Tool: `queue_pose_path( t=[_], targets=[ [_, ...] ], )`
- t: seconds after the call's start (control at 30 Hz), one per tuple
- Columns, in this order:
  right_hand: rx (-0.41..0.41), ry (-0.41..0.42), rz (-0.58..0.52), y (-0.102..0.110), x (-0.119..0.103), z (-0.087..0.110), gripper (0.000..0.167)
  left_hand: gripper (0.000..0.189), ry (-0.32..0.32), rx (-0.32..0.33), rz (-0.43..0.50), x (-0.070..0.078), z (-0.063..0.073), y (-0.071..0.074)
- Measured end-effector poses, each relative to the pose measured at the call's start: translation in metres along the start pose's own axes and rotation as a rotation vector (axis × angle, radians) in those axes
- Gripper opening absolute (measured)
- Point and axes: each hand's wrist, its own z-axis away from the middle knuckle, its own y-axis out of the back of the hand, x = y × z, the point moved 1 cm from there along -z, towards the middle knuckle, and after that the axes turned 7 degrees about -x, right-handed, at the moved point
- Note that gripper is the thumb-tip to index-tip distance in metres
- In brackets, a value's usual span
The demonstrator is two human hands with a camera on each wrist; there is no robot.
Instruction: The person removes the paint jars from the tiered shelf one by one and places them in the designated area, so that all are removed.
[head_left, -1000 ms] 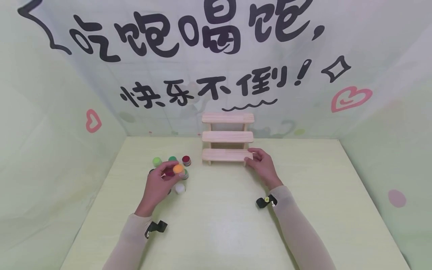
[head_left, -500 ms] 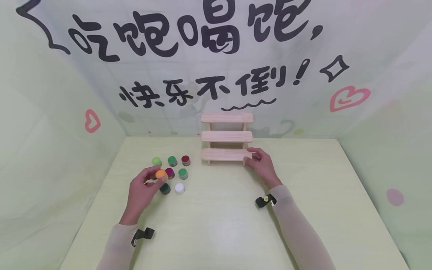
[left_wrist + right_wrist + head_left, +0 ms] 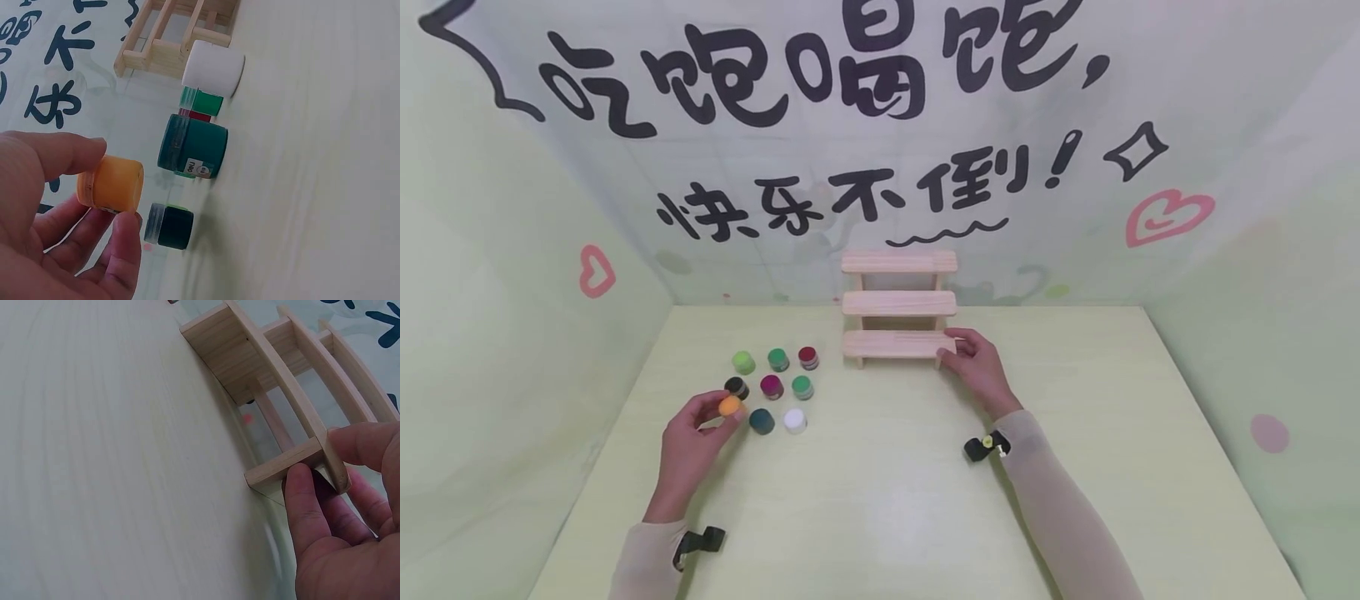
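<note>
My left hand (image 3: 688,446) pinches a small orange paint jar (image 3: 114,183) between thumb and fingers, apparently raised off the table. In the head view this jar is at the front left of a group of paint jars. Close to it are a black jar (image 3: 737,387), a dark teal jar (image 3: 762,422) and a white jar (image 3: 795,420). My right hand (image 3: 981,372) grips the right end of the lowest shelf of a three-step wooden rack (image 3: 898,343). In the right wrist view, thumb and fingers lie on either side of the shelf board (image 3: 284,378).
Behind the nearest jars are a purple jar (image 3: 772,387), a green jar (image 3: 802,387), another green jar (image 3: 778,359), a light green jar (image 3: 743,362) and a dark red jar (image 3: 808,357). The rack stands against the printed cloth backdrop (image 3: 790,275) at the back of the table (image 3: 865,475).
My left hand has carried the orange jar left and toward me, from over the jar group to its front left, uncovering several jars. The right hand has stayed on the rack.
</note>
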Motion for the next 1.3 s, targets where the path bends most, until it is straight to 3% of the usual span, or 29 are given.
queue_pose_path(
  t=[0.73, 1.3],
  targets=[
    [0.015, -0.01, 0.028, -0.002, -0.009, 0.004, 0.048, 0.054, 0.122, 0.011, -0.086, -0.021, -0.001, 0.004],
    [0.023, -0.013, 0.028, -0.001, -0.006, 0.005, 0.047, 0.055, 0.105, -0.047, -0.075, -0.029, -0.008, 0.001]
  ],
)
